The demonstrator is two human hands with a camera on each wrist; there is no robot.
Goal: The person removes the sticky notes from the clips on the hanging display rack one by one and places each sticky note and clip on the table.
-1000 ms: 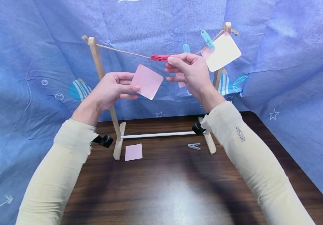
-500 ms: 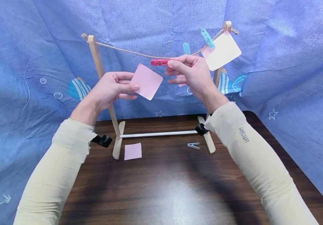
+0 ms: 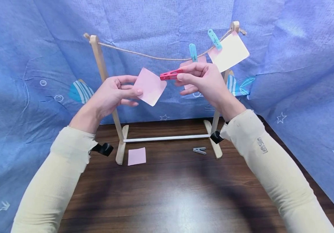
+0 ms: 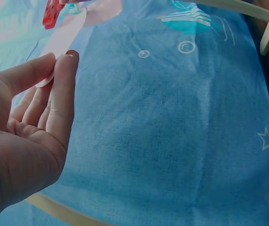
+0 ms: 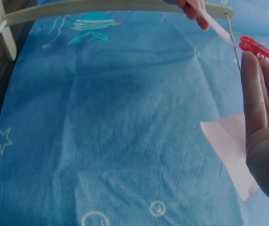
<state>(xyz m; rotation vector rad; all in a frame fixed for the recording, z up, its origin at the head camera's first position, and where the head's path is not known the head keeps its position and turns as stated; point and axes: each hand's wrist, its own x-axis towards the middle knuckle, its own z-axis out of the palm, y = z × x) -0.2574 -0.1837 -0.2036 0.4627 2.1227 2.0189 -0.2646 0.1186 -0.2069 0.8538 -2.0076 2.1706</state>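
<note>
My left hand pinches a square pink paper by its left corner, thumb in front; the left wrist view shows the sheet edge-on. Between thumb and forefinger my right hand holds a red clothespin, its nose pointing left, overlapping the paper's upper right edge in the head view. A rope sags above both hands. On its right half, a blue clothespin has a pink paper under it, partly hidden by my right hand. Another blue clothespin fixes a pale paper near the right post.
A wooden stand with a left post, a right post and a white crossbar carries the rope. On the dark table lie a pink paper and a grey clothespin. A blue patterned cloth hangs behind.
My right hand has come down and slightly right, bringing the red clothespin from the rope to the paper's edge and tilting it. The left hand with its paper has shifted slightly left.
</note>
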